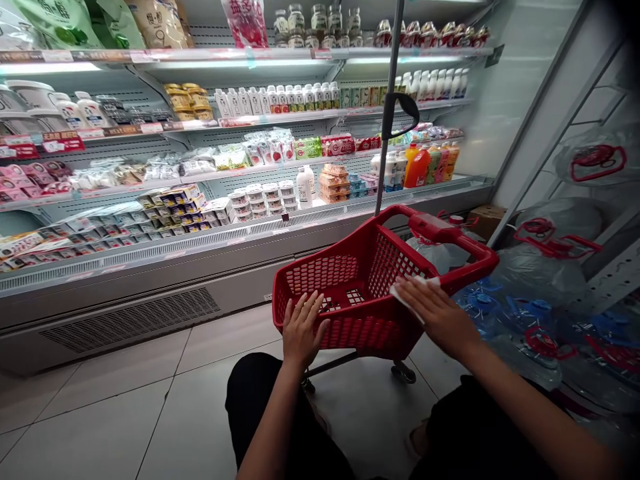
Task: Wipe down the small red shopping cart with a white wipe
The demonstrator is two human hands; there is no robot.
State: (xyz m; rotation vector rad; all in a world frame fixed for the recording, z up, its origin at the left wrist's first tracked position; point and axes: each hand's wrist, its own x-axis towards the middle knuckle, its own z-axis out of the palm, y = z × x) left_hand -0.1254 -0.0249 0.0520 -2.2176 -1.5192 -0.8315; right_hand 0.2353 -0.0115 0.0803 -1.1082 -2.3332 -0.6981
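Observation:
A red plastic shopping cart [370, 327] stands right in front of my knees, its lattice basket holding nothing that I can make out. My left hand [301, 328] lies with fingers spread at the basket's near left rim. Under the flat fingers of my right hand [435, 310] a white cloth or tissue [419, 283] is pressed to the rim at the handle end. The thick red handle [440, 230] rises just beyond that hand. A grey upright pole [393, 100] with a black loop stands behind the cart's far side.
Behind the cart runs an open refrigerated shelf [240, 240] stocked with yogurt cups, bottles and packs. Large clear water bottles [540, 347] with red and blue caps crowd the right side. Pale floor tiles [200, 413] extend to the left.

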